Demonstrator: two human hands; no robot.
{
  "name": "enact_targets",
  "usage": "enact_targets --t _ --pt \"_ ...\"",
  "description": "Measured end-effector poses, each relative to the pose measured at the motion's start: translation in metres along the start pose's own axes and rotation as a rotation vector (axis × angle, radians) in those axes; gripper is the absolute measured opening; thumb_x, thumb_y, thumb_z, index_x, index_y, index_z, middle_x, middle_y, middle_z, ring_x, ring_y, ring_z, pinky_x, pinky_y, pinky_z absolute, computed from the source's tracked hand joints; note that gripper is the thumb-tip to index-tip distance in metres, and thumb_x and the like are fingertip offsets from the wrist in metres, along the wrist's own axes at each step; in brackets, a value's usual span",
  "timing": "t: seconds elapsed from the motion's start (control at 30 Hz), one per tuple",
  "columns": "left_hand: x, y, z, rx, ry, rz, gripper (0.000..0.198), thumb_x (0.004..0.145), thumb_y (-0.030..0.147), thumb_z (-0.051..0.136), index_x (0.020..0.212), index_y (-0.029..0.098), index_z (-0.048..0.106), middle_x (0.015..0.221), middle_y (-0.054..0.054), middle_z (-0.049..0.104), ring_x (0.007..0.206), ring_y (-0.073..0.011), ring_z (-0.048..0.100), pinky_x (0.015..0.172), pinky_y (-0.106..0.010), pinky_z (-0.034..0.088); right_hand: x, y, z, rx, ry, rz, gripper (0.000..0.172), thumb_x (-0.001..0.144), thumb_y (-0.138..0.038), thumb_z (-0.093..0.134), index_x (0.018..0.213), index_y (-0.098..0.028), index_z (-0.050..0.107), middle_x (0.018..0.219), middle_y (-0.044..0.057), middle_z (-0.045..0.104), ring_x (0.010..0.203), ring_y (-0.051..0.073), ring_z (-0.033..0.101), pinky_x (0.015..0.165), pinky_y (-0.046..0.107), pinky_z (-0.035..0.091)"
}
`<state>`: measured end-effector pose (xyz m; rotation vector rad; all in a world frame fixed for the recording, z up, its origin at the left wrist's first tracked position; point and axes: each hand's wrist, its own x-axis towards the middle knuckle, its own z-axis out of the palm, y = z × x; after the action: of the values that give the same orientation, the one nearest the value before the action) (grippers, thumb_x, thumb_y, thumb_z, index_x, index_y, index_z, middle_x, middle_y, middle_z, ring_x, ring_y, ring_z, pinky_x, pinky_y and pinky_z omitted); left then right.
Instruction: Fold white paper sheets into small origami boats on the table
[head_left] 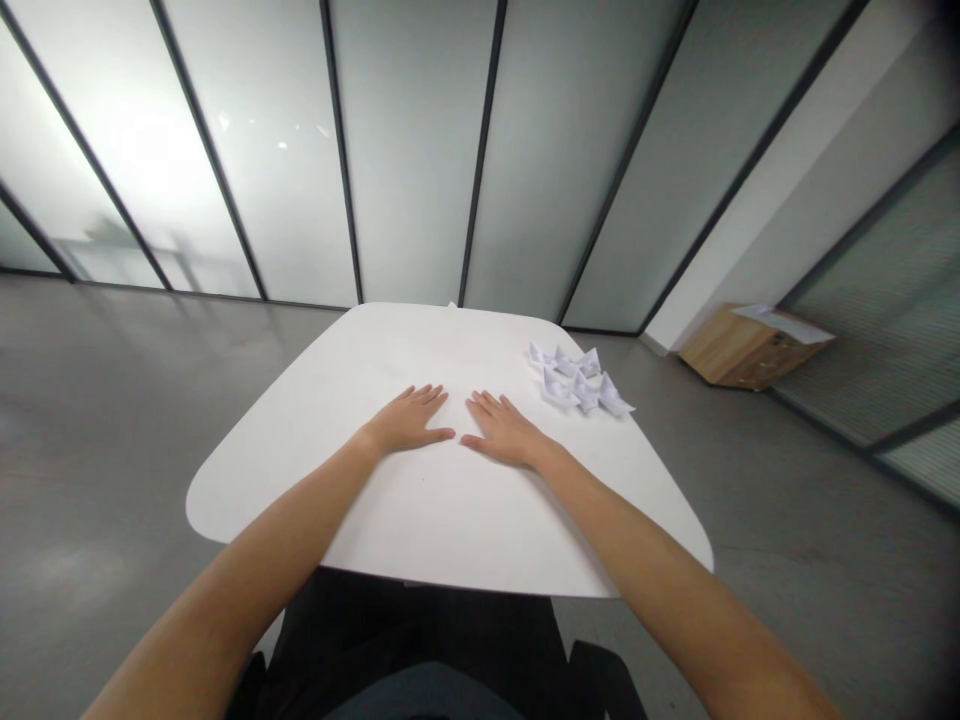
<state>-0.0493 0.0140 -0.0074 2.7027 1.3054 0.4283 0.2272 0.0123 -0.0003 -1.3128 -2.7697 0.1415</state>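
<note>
My left hand (409,418) lies flat on the white table (420,510), palm down, with its thumb spread to the right and nothing in it. Beside it, a small gap apart, my right hand (502,428) also rests flat with its thumb pointing left. Neither hand holds anything. Several folded white paper boats (581,390) stand grouped near the table's right edge, beyond my right hand and apart from it.
Frosted glass panels (405,150) with dark frames rise behind the table. A wooden cabinet (720,345) with papers on top stands on the grey floor at right. Parts of a black chair (600,670) show below.
</note>
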Motion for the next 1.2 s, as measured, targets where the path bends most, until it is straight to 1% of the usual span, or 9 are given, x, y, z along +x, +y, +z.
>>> enact_targets --t 0.4,0.53,0.6,0.67,0.7,0.77,0.83,1.0,1.2 --pt "0.0 -0.002 0.002 -0.004 0.013 0.0 0.089 0.097 0.077 0.049 0.164 0.019 0.043 0.172 -0.017 0.034 0.161 -0.0347 0.033 0.132 -0.05 0.019 0.001 -0.002 -0.001 0.007 0.0 0.01 0.102 0.098 -0.086 0.03 0.17 -0.014 0.031 0.176 0.019 0.022 0.165 0.038 0.016 0.133 0.059 0.013" --pt "0.002 -0.001 -0.002 -0.042 0.061 -0.002 0.072 0.099 0.066 0.053 0.153 0.019 0.059 0.164 -0.015 0.049 0.154 -0.0336 0.045 0.128 -0.047 0.029 0.002 0.001 0.0 0.048 0.078 -0.005 0.091 0.098 -0.079 0.043 0.163 -0.015 0.046 0.173 0.019 0.033 0.162 0.038 0.027 0.131 0.059 0.019" --pt "0.003 0.001 -0.006 -0.081 0.116 -0.015 0.054 0.102 0.059 0.051 0.137 0.023 0.072 0.148 -0.012 0.066 0.14 -0.0311 0.059 0.119 -0.043 0.041 0.004 0.005 0.0 0.098 0.193 -0.015 0.065 0.102 -0.065 0.049 0.145 -0.019 0.066 0.158 0.017 0.056 0.15 0.034 0.048 0.125 0.051 0.033" --pt "0.002 0.004 -0.01 -0.116 0.168 -0.062 0.041 0.103 0.05 0.05 0.118 0.027 0.08 0.124 -0.008 0.079 0.116 -0.0285 0.071 0.101 -0.039 0.051 0.005 0.011 0.0 0.151 0.32 0.029 0.044 0.104 -0.05 0.049 0.109 -0.021 0.08 0.12 0.013 0.079 0.118 0.028 0.069 0.106 0.041 0.048" --pt "0.001 0.007 -0.012 -0.131 0.192 -0.098 0.037 0.103 0.047 0.05 0.111 0.028 0.081 0.11 -0.007 0.081 0.103 -0.0269 0.074 0.091 -0.037 0.052 0.005 0.014 -0.001 0.176 0.375 0.067 0.042 0.104 -0.047 0.048 0.09 -0.021 0.078 0.099 0.009 0.08 0.097 0.025 0.072 0.093 0.037 0.051" --pt "-0.001 0.013 -0.016 -0.171 0.222 -0.149 0.034 0.101 0.044 0.052 0.102 0.027 0.081 0.089 -0.005 0.08 0.08 -0.023 0.071 0.075 -0.034 0.049 0.004 0.019 -0.003 0.223 0.446 0.124 0.046 0.102 -0.046 0.048 0.066 -0.023 0.065 0.067 0.003 0.069 0.067 0.02 0.061 0.072 0.032 0.046" --pt "-0.002 0.02 -0.019 -0.212 0.208 -0.14 0.033 0.1 0.044 0.053 0.094 0.025 0.08 0.075 -0.003 0.075 0.066 -0.0195 0.065 0.066 -0.031 0.042 0.0 0.023 -0.005 0.276 0.456 0.104 0.049 0.1 -0.046 0.049 0.057 -0.023 0.052 0.056 -0.002 0.055 0.057 0.016 0.048 0.062 0.03 0.035" --pt "-0.005 0.034 -0.023 -0.214 0.096 -0.034 0.039 0.099 0.044 0.057 0.071 0.021 0.071 0.062 -0.001 0.064 0.056 -0.0144 0.05 0.061 -0.03 0.031 -0.009 0.02 -0.009 0.361 0.345 -0.013 0.049 0.096 -0.043 0.052 0.054 -0.023 0.034 0.052 -0.005 0.036 0.054 0.013 0.035 0.06 0.031 0.025" --pt "-0.007 0.029 -0.027 -0.251 0.129 -0.005 0.051 0.101 0.045 0.057 0.059 0.017 0.057 0.052 0.004 0.049 0.051 -0.0093 0.036 0.058 -0.027 0.027 -0.015 0.009 -0.024 0.439 0.36 -0.057 0.049 0.096 -0.039 0.053 0.057 -0.023 0.028 0.054 -0.005 0.03 0.054 0.012 0.03 0.059 0.032 0.024"
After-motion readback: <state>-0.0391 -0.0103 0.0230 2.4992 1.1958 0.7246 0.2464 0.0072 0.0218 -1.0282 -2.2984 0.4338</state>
